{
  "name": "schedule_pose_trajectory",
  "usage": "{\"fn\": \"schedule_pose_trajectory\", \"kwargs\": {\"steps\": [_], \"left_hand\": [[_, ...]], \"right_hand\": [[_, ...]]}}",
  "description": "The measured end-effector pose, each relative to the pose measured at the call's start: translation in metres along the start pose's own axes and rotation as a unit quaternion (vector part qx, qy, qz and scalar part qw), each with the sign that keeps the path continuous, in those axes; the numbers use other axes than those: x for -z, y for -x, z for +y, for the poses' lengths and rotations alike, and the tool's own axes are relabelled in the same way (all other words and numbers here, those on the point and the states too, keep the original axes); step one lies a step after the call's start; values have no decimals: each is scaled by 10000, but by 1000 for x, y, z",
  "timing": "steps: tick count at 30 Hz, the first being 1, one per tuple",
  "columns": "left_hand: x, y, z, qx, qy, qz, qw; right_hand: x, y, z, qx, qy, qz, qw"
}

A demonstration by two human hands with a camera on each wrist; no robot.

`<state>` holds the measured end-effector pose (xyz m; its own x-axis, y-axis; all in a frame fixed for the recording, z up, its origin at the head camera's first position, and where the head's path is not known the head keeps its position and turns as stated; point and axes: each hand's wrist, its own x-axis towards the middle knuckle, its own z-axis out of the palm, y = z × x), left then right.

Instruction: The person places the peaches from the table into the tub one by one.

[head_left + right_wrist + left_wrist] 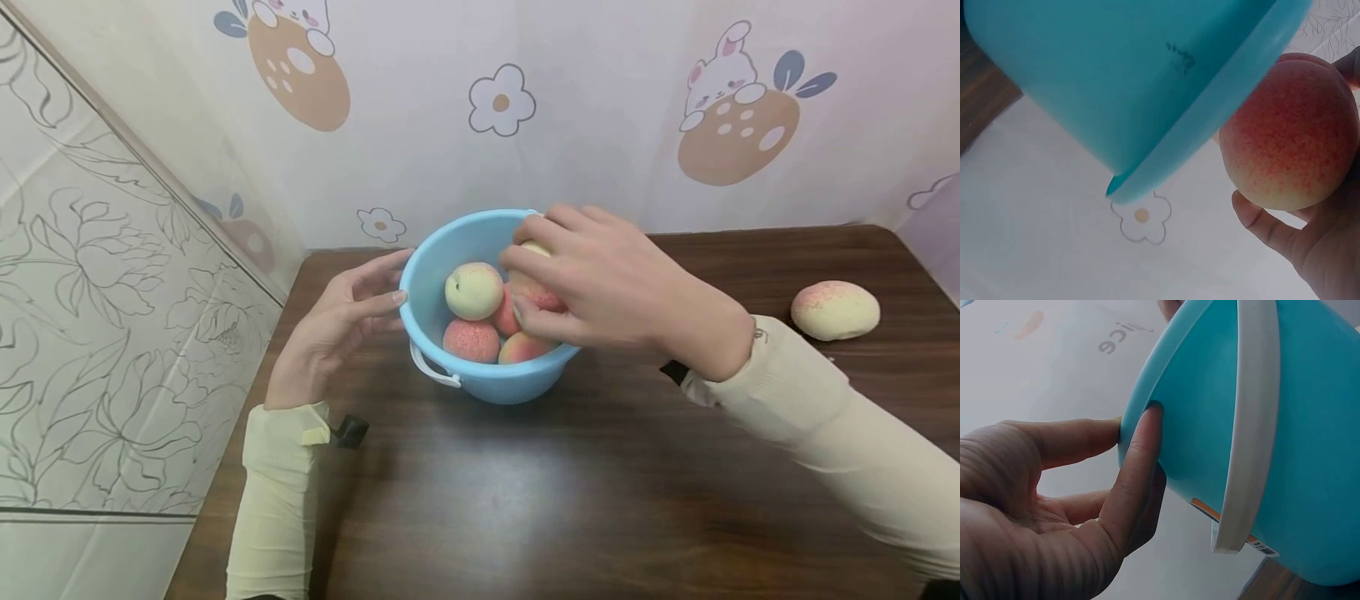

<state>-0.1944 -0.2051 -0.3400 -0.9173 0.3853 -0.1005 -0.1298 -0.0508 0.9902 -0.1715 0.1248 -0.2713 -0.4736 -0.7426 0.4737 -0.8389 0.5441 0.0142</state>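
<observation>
A light blue bucket (510, 385) stands on the table, with several peaches inside, among them a pale one (474, 291) and a red one (471, 340). My left hand (330, 321) pinches the bucket's left rim; the left wrist view shows its fingertips against the rim and outer wall, beside the white handle (1256, 425). Over the right part of the bucket's mouth, my right hand (607, 279) grips a red-and-yellow peach (1291, 134). Its fingers partly cover that peach in the head view, and they also hide some of the fruit below.
Another peach (835, 310) lies on the dark wooden table (495, 500), far to the right beyond the right forearm. A patterned wall covering (450, 125) rises directly behind the bucket. On the left, a white flower-patterned panel (97, 333) borders the table.
</observation>
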Motion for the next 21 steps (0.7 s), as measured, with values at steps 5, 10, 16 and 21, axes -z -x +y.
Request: {"fn": "schedule_pose_trajectory", "kwargs": {"steps": [5,10,16,21], "left_hand": [[0,1,0,11,26,-2,10000],[0,1,-1,33,25,-4,10000],[0,1,-1,37,-26,58,10000],[0,1,-1,44,-14,62,10000]], "right_hand": [[-8,-9,-3,9,-58,-131,9999],[-16,-15,-7,98,-205,-129,9997],[-24,-17,-8,113,-401,-242,9988],[-31,-19,-7,80,-626,-543,9965]]}}
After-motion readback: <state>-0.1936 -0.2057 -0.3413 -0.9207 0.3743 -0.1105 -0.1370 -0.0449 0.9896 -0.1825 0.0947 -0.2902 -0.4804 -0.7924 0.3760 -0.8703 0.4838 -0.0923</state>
